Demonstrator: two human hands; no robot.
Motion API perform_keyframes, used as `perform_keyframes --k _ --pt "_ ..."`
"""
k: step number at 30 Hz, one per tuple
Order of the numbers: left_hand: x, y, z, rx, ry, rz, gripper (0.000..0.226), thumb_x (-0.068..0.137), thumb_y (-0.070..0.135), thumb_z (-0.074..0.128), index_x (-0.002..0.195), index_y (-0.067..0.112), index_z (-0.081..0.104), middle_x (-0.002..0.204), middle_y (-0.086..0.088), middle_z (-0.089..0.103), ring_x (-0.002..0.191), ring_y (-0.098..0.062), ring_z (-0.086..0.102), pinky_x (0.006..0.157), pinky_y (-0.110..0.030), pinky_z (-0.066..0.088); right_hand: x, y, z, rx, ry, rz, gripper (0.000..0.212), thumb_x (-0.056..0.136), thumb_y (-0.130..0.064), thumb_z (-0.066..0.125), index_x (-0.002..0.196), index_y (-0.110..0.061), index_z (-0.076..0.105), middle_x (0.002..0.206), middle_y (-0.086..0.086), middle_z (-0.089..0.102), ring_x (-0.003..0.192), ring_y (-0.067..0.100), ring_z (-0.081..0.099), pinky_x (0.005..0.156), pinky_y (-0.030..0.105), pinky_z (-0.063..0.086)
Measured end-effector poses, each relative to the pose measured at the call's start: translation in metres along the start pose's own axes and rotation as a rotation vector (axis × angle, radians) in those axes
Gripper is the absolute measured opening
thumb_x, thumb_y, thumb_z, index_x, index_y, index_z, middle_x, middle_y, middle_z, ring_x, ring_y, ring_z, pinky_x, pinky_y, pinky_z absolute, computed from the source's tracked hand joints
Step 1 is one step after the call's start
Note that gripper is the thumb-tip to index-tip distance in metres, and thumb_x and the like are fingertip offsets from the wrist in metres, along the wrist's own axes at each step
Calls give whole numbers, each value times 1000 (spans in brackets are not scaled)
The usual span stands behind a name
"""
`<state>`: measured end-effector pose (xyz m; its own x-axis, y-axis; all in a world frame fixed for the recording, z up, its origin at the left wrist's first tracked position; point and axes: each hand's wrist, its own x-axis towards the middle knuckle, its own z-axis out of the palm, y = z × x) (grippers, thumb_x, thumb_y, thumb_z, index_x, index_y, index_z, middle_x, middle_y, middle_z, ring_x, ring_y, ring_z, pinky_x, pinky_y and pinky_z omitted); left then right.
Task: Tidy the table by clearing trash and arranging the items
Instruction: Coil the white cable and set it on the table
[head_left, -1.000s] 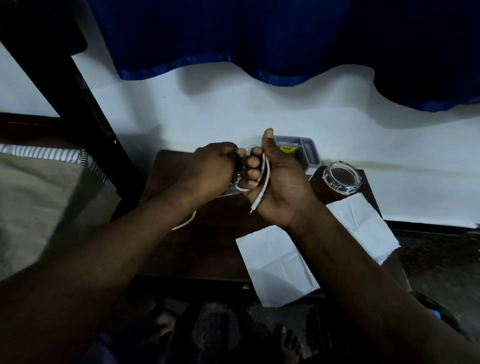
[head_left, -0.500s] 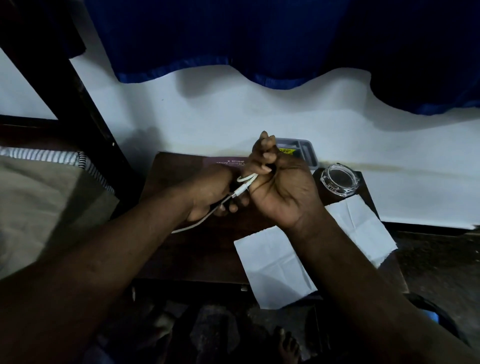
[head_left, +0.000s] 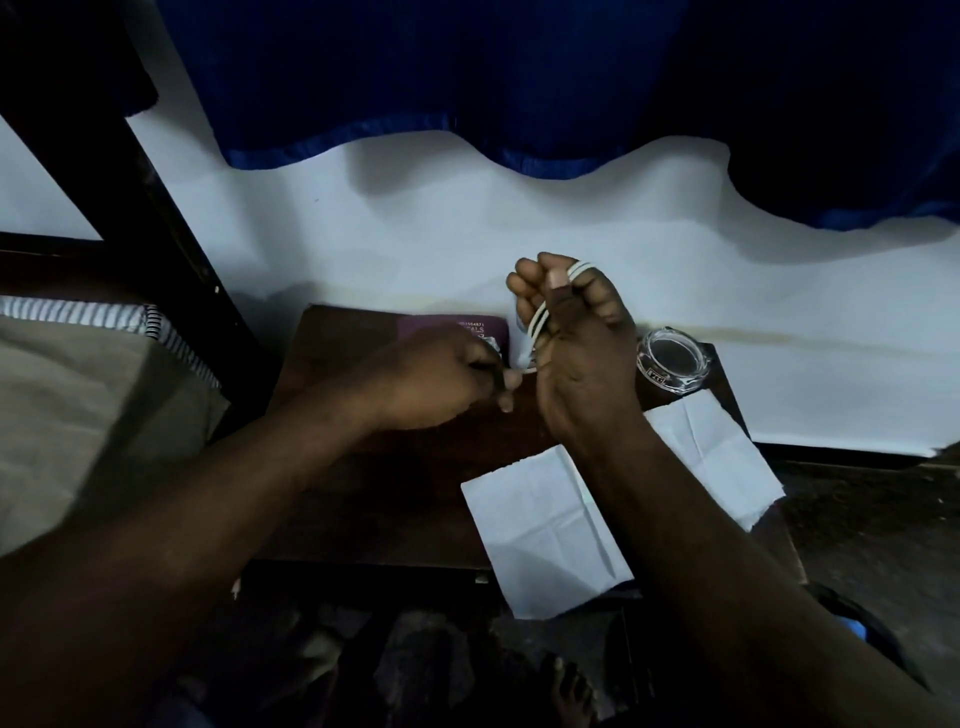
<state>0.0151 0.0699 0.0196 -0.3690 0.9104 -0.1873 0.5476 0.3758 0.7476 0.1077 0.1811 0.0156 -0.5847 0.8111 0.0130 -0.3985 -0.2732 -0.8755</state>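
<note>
**White cable looped round the right hand, above a small dark table**

A blue curtain (head_left: 519, 78) hangs across the top of the pale wall (head_left: 467, 234), its hem sagging in waves. To the left sits a bed or cushion in tan cloth (head_left: 78, 415) with a striped edge. Against the wall stands a small dark wooden table (head_left: 389, 493). On its right half lies a creased white sheet of paper (head_left: 545, 530), running under the right forearm and overhanging the front edge. At the back right corner sits a clear glass ashtray (head_left: 672, 358), and at the back a purple booklet (head_left: 452, 327) lies flat, partly hidden by the hands.

The right hand (head_left: 582, 353) is raised over the table, fingers curled, with a white cable (head_left: 540, 317) wound in a couple of loops around them. The left hand (head_left: 441, 379), lower and just beside it, is closed with fingertips pinching the cable's free end near the right palm; motion blur hides exactly how.
</note>
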Motion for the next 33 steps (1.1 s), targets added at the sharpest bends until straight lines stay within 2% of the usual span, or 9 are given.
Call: perform_keyframes --k 3,7,10,13,16,20,24,29,33 --pt "-7 1 -12 226 169 64 21 89 51 68 79 35 77 74 19 68 71 5 60 54 -10 37 -1 4 -4 -179 -71 -15 14 104 -2 53 104 -2 67 95 13 75 92 25 74 90 37 60" --pt "-12 1 -24 276 247 184 14 83 43 74 85 30 77 79 12 72 75 -2 64 66 -16 46 -5 12 -2 -392 -139 26 19 105 -9 55 94 -9 70 86 10 75 78 25 70 71 38 57" --pt "-14 -2 -31 252 320 300 7 80 32 83 85 28 79 80 14 69 76 -3 65 74 -31 53 -6 18 2 -537 -169 48 30 107 -18 52 91 -1 71 84 24 71 76 34 66 75 46 53" --pt "-12 -10 -34 141 414 304 15 75 22 89 81 28 76 80 15 70 76 -4 67 73 -35 56 -11 21 5 -516 -194 119 51 110 -38 42 72 -12 67 61 11 63 55 18 56 57 30 47" --pt "-7 -19 -35 49 479 290 14 78 23 86 84 31 75 84 16 69 81 -4 67 76 -32 55 -14 21 8 -430 -273 195 50 109 -43 42 71 -21 65 59 3 60 50 15 51 51 27 42" --pt "-2 -27 -33 -144 456 292 14 86 16 78 88 30 76 84 11 73 78 -7 72 74 -19 54 -13 16 7 -376 -351 320 46 108 -44 44 81 -14 65 59 2 53 49 14 44 50 28 33" --pt "2 -28 -33 -285 430 292 11 88 18 77 90 28 77 84 5 77 80 -13 74 79 -29 59 -13 4 6 -306 -404 460 46 107 -49 44 82 -15 61 62 0 47 50 11 38 51 25 30" --pt "4 -28 -34 -374 406 263 5 88 19 77 90 23 78 85 4 78 78 -11 70 75 -27 56 -14 -7 4 -272 -493 577 49 107 -51 41 78 -13 55 63 1 38 51 13 30 49 24 27" --pt "6 -30 -32 -640 228 120 21 90 22 71 97 3 75 89 -18 68 77 -24 60 76 -33 51 -15 -15 3 -80 -545 627 39 109 -37 40 79 -14 51 60 -2 35 48 10 28 46 21 26"
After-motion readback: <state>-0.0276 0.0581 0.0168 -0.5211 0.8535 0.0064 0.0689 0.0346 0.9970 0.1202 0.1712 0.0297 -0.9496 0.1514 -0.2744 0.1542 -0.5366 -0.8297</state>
